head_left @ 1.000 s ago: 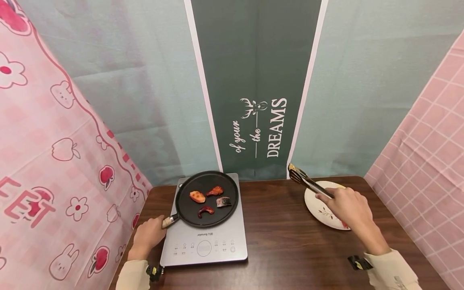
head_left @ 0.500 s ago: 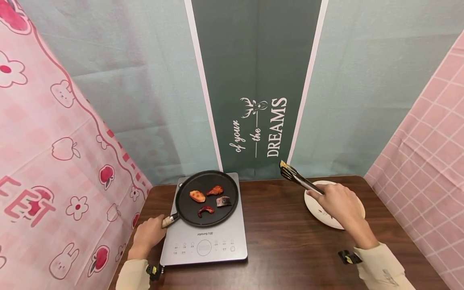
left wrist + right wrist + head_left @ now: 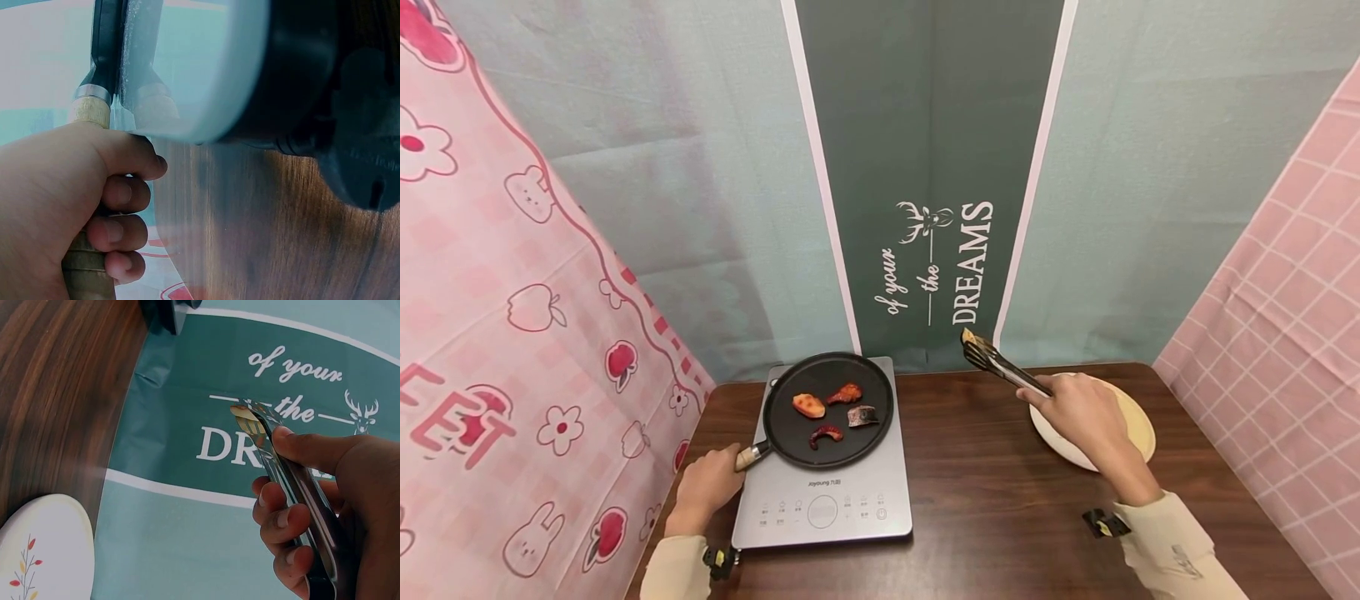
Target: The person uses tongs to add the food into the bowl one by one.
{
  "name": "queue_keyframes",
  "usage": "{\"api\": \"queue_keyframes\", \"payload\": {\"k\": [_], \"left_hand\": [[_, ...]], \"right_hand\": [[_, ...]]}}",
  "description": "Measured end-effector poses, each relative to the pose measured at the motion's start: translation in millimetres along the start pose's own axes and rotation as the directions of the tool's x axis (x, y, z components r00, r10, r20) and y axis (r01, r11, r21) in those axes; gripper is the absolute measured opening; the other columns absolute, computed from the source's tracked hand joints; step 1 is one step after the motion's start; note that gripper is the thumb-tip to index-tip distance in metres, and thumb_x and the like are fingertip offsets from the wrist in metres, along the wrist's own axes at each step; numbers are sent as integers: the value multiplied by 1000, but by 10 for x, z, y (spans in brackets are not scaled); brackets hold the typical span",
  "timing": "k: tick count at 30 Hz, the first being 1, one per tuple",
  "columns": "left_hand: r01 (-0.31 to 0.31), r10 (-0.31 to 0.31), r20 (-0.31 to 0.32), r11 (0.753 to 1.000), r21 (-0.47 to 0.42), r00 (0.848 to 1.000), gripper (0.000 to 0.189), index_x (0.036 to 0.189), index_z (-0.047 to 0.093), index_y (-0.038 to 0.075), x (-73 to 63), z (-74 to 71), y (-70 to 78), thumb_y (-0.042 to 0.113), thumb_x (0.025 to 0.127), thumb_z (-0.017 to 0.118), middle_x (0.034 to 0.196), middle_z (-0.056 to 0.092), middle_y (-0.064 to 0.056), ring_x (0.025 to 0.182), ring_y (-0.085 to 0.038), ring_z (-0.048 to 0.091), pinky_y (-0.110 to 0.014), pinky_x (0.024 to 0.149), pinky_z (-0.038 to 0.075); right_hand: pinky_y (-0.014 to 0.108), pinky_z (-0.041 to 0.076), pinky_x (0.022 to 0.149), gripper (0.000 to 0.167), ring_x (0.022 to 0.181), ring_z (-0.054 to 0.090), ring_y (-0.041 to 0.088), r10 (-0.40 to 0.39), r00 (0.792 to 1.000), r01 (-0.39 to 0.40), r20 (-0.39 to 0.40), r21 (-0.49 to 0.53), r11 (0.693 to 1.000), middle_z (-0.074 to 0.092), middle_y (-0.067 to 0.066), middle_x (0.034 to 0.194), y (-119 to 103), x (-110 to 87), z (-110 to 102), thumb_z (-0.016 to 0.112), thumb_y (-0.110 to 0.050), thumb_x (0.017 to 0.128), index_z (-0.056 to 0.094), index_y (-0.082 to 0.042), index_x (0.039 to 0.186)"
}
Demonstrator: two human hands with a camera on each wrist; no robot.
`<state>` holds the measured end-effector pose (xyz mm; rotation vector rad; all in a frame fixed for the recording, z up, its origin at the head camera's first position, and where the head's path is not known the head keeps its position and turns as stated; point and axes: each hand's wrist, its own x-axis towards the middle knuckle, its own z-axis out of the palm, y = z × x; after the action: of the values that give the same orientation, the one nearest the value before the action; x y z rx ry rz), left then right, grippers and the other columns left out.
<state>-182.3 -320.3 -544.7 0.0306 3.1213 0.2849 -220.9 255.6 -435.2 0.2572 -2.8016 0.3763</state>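
My left hand (image 3: 709, 485) grips the wooden handle (image 3: 89, 269) of a black frying pan (image 3: 827, 450), fingers curled round it in the left wrist view. The pan sits on a silver induction cooker (image 3: 850, 533). It holds a chicken drumstick (image 3: 845, 393), a yellow-orange oval piece (image 3: 808, 406), a fish chunk (image 3: 862, 415) and a curled dark-red piece like a tentacle (image 3: 826, 434). My right hand (image 3: 1086, 417) holds metal tongs (image 3: 996, 360), raised above the table's back edge. Between the tong tips is a small yellowish food piece (image 3: 249, 420), partly hidden by the slotted head.
A white plate (image 3: 1060, 442) with a leaf-sprig print lies at the right, partly under my right forearm in the head view. Brown wooden table (image 3: 970, 483) lies between cooker and plate. Fabric backdrops (image 3: 925, 125) rise behind and at both sides.
My right hand has moved left with the tongs and the yellowish piece, away from the plate. The left hand, pan and the food in it stay put.
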Motion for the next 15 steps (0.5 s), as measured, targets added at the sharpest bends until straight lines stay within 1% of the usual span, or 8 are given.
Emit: {"api": "queue_keyframes", "payload": {"k": [4,8,11,15], "left_hand": [[10,-9,14,1000,-3,1000,26,108,68,3,3,-6,4,15,86,77,83,71,-15,66,-34,66,-54,60,49],[12,-12,15,1000,-2,1000,28,110,69,2,0,-11,6,15,86,76,84,72,-16,67,-35,67,-55,60,50],[12,-12,14,1000,-2,1000,29,111,69,2,0,-10,5,14,86,76,84,72,-16,67,-35,67,-55,61,50],[8,-8,9,1000,-3,1000,27,109,69,2,-4,-9,5,14,86,76,83,71,-16,67,-35,67,-55,61,50]], "right_hand": [[49,41,56,22,55,50,24,-25,1000,25,-15,1,1000,51,1,57,-47,21,21,77,-43,95,77,-22,90],[47,39,55,23,54,47,24,-30,999,30,-13,4,1000,46,-1,55,-96,43,41,77,-44,94,75,-22,88],[47,39,54,24,53,48,24,-26,1000,26,-13,6,1000,45,-1,54,-127,58,57,77,-45,94,74,-22,86],[50,40,54,23,54,52,27,-25,1000,26,-16,17,1000,49,0,55,-163,76,76,78,-46,93,75,-23,86]]}}
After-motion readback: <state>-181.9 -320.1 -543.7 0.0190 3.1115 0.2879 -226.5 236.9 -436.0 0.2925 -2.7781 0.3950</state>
